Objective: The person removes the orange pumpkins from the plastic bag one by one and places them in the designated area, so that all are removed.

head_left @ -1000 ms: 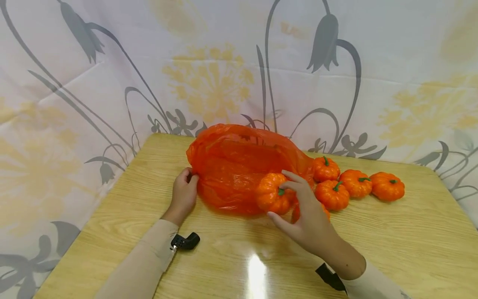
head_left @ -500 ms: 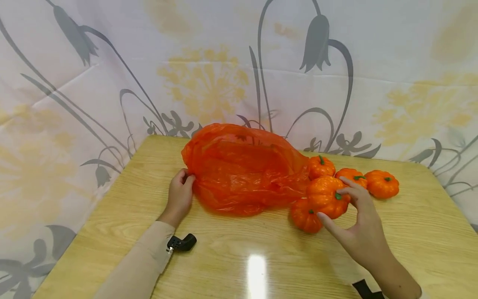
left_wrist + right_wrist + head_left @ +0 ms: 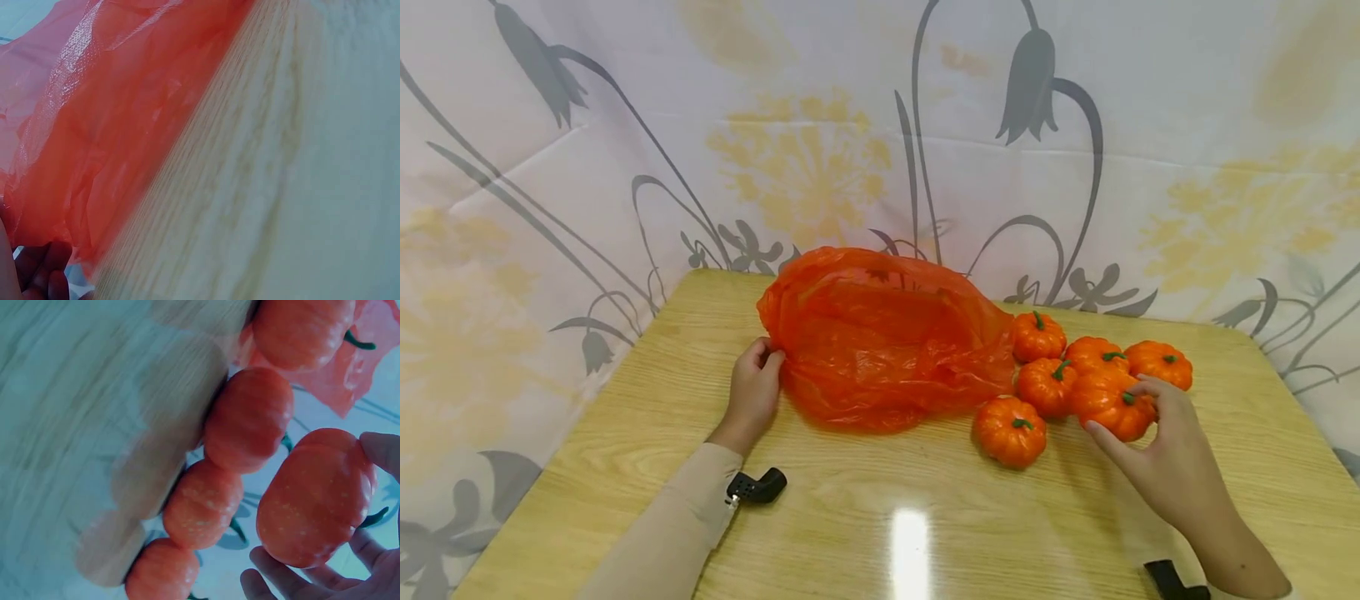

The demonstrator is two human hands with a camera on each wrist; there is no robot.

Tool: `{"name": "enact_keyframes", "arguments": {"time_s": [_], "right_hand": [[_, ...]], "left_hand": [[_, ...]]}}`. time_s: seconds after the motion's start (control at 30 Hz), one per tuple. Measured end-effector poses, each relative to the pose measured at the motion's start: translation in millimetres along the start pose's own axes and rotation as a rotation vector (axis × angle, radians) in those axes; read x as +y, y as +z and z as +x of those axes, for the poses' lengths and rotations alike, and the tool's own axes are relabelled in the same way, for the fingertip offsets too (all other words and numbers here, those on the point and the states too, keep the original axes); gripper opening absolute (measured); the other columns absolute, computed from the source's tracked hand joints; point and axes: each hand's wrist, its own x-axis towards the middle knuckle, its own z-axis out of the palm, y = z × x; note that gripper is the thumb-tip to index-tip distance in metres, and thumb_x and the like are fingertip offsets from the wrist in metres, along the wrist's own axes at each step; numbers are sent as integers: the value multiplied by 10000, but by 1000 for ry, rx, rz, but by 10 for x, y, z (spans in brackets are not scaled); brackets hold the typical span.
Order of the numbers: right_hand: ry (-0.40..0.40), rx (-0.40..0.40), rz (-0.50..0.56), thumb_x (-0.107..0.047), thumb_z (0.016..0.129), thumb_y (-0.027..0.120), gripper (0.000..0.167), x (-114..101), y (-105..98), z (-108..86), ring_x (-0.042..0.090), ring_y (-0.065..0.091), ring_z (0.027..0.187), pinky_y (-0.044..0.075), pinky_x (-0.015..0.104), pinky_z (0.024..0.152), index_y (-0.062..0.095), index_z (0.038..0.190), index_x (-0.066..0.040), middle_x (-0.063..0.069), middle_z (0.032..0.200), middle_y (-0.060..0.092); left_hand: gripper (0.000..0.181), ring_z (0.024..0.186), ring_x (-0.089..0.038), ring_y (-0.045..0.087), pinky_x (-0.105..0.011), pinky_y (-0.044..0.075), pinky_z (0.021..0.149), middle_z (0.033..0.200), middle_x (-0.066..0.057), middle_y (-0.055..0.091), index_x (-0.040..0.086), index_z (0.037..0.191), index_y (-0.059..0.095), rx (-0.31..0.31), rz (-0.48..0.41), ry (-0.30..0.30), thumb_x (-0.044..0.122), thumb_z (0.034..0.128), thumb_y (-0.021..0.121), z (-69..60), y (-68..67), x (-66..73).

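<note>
An orange see-through plastic bag [image 3: 880, 358] lies spread on its side, its wide mouth facing me. My left hand [image 3: 752, 392] pinches the bag's left edge; in the left wrist view, curled fingers [image 3: 44, 269] show beneath the film. With thumb and fingertips, my right hand [image 3: 1172, 454] grips a small orange toy pumpkin [image 3: 1108, 407] with a green stem. The right wrist view shows this held pumpkin [image 3: 315, 500] raised off the table, apart from the others. Just right of the bag sit more pumpkins, one of them [image 3: 1010, 432] nearest to me.
Behind the held pumpkin, several others form a loose cluster, with one pumpkin [image 3: 1159, 365] at its right end and one pumpkin [image 3: 1039, 337] touching or close to the bag's right edge. The wooden table [image 3: 820, 517] ends at a flower-patterned cloth [image 3: 820, 125] at the back.
My right hand has carried its pumpkin rightward, from in front of the bag to over the cluster, and lowered slightly. The left hand still holds the bag's edge.
</note>
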Motion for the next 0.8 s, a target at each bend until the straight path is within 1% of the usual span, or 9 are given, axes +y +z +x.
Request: {"name": "enact_keyframes", "arguments": {"time_s": [0.07,0.1,0.23,0.3,0.37,0.43,0.5,0.6,0.8], "right_hand": [[24,-21,-18,-168,819,807,681,56,-14,6,490,427,1123,322,611,912,406,1285,125,336,1251,438],[26,-27,-28,-170,822,804,675,87,-17,10,496,425,1109,324,630,891,406,1275,134,343,1235,438],[34,-64,-75,-193,840,789,650,189,-28,28,480,445,1042,347,614,846,407,1238,151,329,1158,458],[43,-98,-90,-214,851,781,649,240,-25,37,478,456,1027,357,607,840,408,1232,156,327,1134,469],[66,-140,-103,-247,864,769,656,275,-17,44,477,468,1024,373,603,830,405,1237,153,326,1130,477],[85,-178,-99,-271,871,763,669,301,1,53,487,472,1042,378,605,839,403,1243,154,338,1140,481],[89,-200,-99,-274,872,762,667,318,19,63,490,475,1053,382,605,841,404,1242,149,340,1142,485],[89,-222,-99,-286,877,760,674,325,45,78,503,479,1083,383,617,862,397,1254,138,339,1160,488],[92,-261,-110,-314,882,755,726,313,64,108,517,492,1106,399,633,879,364,1304,129,342,1193,493]], "left_hand": [[223,882,-225,477,-191,401,730,920,-131,511,-38,1060,615,0,0,4,119,998,469,6,5,12],[220,880,-219,478,-189,401,731,915,-125,512,-36,1055,615,1,3,6,118,997,470,10,2,13],[228,898,-210,475,-179,397,748,941,-127,513,-35,1071,609,-5,7,-3,129,1004,465,22,-27,14],[240,943,-212,482,-157,396,778,1004,-139,528,-38,1120,585,-6,0,-14,134,1009,459,24,-49,5],[270,1012,-217,491,-129,397,815,1106,-158,538,-41,1209,534,-9,-39,-32,129,1011,465,23,-67,7],[332,1093,-218,492,-98,397,854,1237,-171,525,-27,1311,448,-22,-85,-46,121,1015,471,20,-86,13],[411,1151,-216,489,-82,405,886,1334,-182,494,-3,1390,359,-32,-125,-46,106,1014,484,17,-101,20],[476,1142,-200,477,-87,415,888,1364,-177,458,29,1432,287,-44,-146,-34,108,1015,501,15,-122,16],[486,1068,-159,455,-102,415,881,1323,-151,442,55,1441,266,-35,-150,-15,109,1019,502,16,-137,-6]]}}
